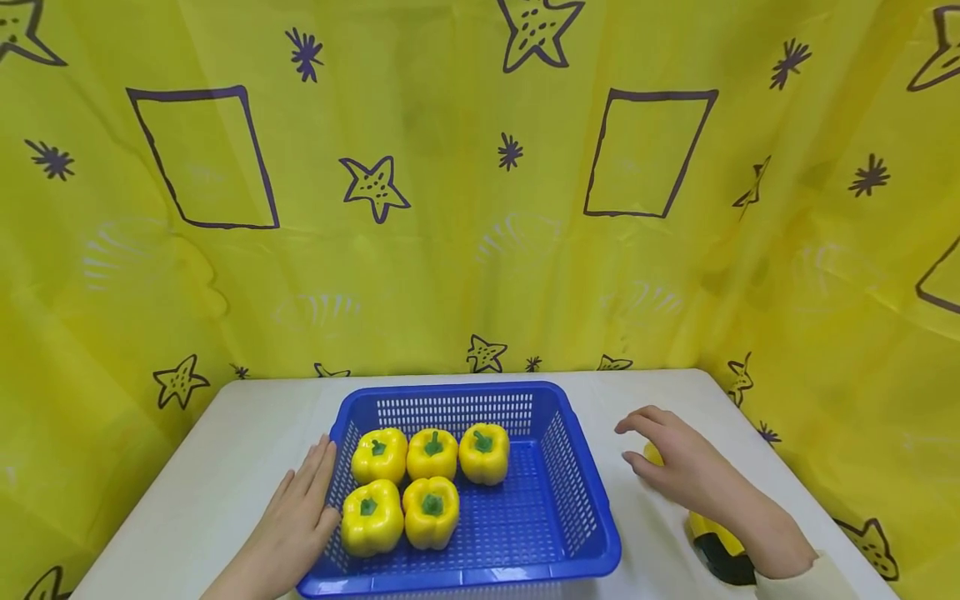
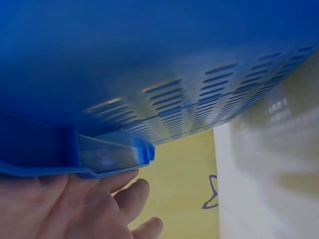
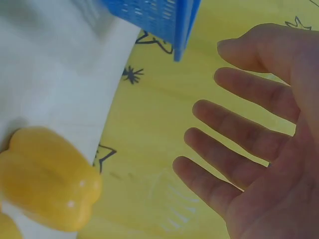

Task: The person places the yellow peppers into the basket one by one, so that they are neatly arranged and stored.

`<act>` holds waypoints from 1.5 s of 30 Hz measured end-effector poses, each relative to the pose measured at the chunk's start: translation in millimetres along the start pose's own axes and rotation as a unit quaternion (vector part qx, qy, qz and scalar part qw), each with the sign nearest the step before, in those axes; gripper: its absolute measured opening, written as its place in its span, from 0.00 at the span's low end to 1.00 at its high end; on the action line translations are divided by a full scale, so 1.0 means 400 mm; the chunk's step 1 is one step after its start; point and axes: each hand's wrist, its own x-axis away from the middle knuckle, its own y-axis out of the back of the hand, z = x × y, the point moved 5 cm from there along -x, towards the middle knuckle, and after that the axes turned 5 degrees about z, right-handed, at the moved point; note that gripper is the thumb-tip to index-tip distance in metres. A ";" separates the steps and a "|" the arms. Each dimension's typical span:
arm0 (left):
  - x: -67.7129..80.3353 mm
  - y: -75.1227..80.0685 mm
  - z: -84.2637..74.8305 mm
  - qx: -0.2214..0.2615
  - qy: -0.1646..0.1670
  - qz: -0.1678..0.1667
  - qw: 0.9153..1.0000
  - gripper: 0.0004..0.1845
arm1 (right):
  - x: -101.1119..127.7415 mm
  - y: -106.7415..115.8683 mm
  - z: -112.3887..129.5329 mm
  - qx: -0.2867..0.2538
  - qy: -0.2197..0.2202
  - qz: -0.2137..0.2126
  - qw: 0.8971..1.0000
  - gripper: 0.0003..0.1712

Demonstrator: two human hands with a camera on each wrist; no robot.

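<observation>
Head view: a blue basket (image 1: 577, 500) sits on the white bench (image 1: 225, 467), near the middle and toward the near edge. Five yellow peppers (image 1: 432, 454) lie in its left half, three in the far row and two in the near row, stems up, packed touching one another. The left hand (image 1: 300, 512) lies flat against the basket's left wall, fingers straight and pressed together, pointing away toward the far side; the left wrist view shows the fingers (image 2: 127, 194) just under the basket's rim (image 2: 114, 159), touching it, holding nothing. The right hand (image 1: 678, 467) hovers over the bench to the right of the basket, well apart from its right wall. Its grip is spread, fingers relaxed and slightly arched, closed on nothing; the right wrist view confirms the open palm with the fingers (image 3: 234, 134) separated. A sixth yellow pepper (image 3: 47, 177) lies on the bench directly beneath and just beside this hand; in the head view only a sliver of it (image 1: 652, 454) shows at the hand's left edge. Whether fingertips touch it cannot be told. Another yellow-and-black object (image 1: 720, 546) lies near the right wrist, partly hidden. A yellow patterned curtain (image 1: 480, 208) encloses the bench.
</observation>
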 end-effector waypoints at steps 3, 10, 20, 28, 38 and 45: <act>0.000 0.002 -0.002 -0.001 -0.004 -0.009 1.000 0.39 | 0.016 -0.006 -0.019 -0.011 -0.023 0.013 1.000 0.14; 0.000 0.001 -0.003 0.000 -0.001 0.001 1.000 0.38 | 0.060 -0.032 -0.074 -0.022 -0.073 0.058 0.995 0.13; -0.001 0.006 -0.011 -0.005 0.002 0.003 1.000 0.38 | 0.123 -0.047 -0.145 -0.002 -0.106 0.054 0.993 0.14; 0.000 0.007 -0.008 -0.008 0.008 0.013 1.000 0.38 | 0.162 -0.052 -0.183 -0.007 -0.140 0.059 0.988 0.14; 0.001 0.005 -0.010 -0.007 0.010 0.014 1.000 0.38 | 0.185 -0.076 -0.226 0.033 -0.161 0.076 0.983 0.17; 0.001 0.006 -0.012 -0.006 0.014 0.022 1.000 0.38 | 0.183 -0.091 -0.265 0.014 -0.212 0.127 0.969 0.19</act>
